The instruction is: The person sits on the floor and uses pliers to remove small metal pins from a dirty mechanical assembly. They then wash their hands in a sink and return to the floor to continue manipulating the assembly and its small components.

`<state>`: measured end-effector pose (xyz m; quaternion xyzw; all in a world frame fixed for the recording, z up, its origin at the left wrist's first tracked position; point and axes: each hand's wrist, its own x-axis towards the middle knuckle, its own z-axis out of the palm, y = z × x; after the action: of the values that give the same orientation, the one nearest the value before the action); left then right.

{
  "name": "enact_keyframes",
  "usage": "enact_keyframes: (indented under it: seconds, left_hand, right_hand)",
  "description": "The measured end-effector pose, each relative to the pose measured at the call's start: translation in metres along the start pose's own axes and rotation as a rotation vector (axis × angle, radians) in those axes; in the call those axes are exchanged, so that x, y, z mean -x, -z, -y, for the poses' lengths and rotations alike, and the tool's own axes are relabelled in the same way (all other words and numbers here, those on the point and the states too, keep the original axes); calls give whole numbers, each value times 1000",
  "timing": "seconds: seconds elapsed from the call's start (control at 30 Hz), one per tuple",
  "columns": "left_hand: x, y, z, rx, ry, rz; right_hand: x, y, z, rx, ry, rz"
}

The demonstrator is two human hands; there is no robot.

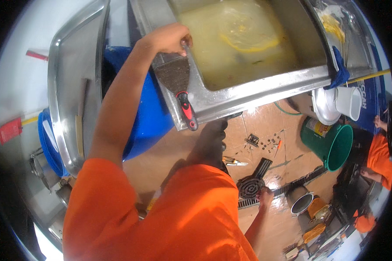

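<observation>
At the left rim of the metal sink [265,82], my left hand [172,38] is closed, fingers curled over a small thing I cannot make out. Just below it, a scraper [178,80] with a wide, dirty blade and a red-and-black handle lies on the sink's corner. Cloudy yellowish water [248,39] with a swirl of foam fills the basin. Lower down, my right hand [265,195] grips the edge of a dark cast-iron burner [251,186]. Its round, ringed head has a thick stem pointing up and right, and it hangs above the floor.
Pliers [235,162], a small dark metal part [252,139] and several small round pieces [272,141] lie on the tiled floor [265,119]. A green bucket [326,141] lies tipped beside a drain grate [307,178]. A blue bin [150,117] stands under the sink's left. Another person's orange sleeve [381,156] shows right.
</observation>
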<state>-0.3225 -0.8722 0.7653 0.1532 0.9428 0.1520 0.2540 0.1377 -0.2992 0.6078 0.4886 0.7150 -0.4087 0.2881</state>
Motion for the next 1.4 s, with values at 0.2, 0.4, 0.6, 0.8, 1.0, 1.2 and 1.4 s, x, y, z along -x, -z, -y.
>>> enact_keyframes:
  seconds: [0.2,0.4,0.6,0.8,1.0,1.2,1.4]
  left_hand:
    - [-6,-3,11,92,-107,30]
    - [-12,-3,20,234,-62,68]
    - [-25,3,-4,34,-116,163]
    - [-14,5,-91,386,-218,-401]
    - [15,-151,-386,832,-539,29]
    - [-22,-343,-437,816,-551,587]
    - [-82,-565,-423,749,-403,855]
  right_hand:
    - [35,-7,-8,-144,-212,-113]
    - [28,-18,-21,-287,-232,-70]
    - [28,-21,-27,-617,-235,39]
    - [87,-3,76,-375,262,-334]
    - [135,23,192,-385,908,-607]
    - [54,-4,91,-571,423,-702]
    - [-110,-60,-34,-754,163,-596]
